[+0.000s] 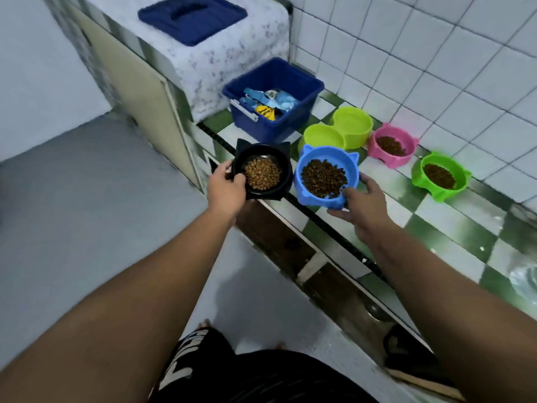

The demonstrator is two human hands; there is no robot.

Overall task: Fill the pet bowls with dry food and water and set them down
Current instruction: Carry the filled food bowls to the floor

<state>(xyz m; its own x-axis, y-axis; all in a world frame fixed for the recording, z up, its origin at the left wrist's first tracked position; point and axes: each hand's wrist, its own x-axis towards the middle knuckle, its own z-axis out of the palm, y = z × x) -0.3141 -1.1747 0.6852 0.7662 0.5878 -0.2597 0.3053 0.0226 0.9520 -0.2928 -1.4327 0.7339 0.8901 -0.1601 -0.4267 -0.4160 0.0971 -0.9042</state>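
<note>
Just over counter edge (334, 237), black bowl (287, 175)

Domestic kitchen or utility area. Indicators: white square wall tiles (436, 68); built-in counter (453, 228) faced in green-and-white checkered tiles; cabinet doors (139, 91) beneath it; grey floor (72, 213); cat-ear pet bowls (436, 193) holding kibble (390, 145), and a blue storage bin (270, 126), on the counter
</note>
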